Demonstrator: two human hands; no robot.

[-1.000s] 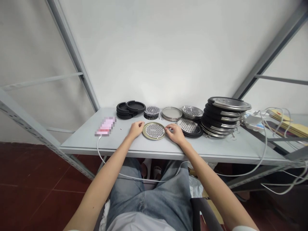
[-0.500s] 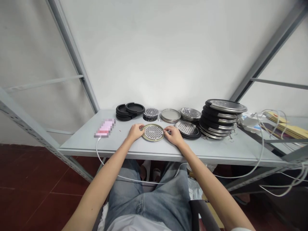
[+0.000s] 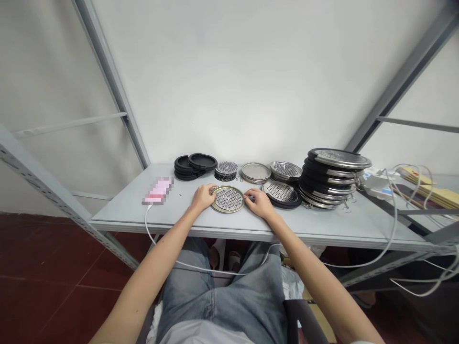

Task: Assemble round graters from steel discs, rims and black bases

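Perforated disc [image 3: 228, 198] sits in gold-rimmed dish [image 3: 216, 206] on bench [image 3: 190, 220], between front and rear edges. Left hand [image 3: 203, 197] and right hand [image 3: 259, 203] flank the rim, fingers curled; cannot tell whether either grips.

1. The head camera looks forward and down over the lap [image 3: 190, 296].
2. It faces the tabletop [image 3: 211, 222] and wall [image 3: 233, 86], taken wide.
3. The left hand [image 3: 203, 196] and right hand [image 3: 259, 202] show fairly near, mid-frame.

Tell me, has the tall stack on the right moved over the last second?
No, the tall stack keeps its place on the table, judged against the rack post behind it.
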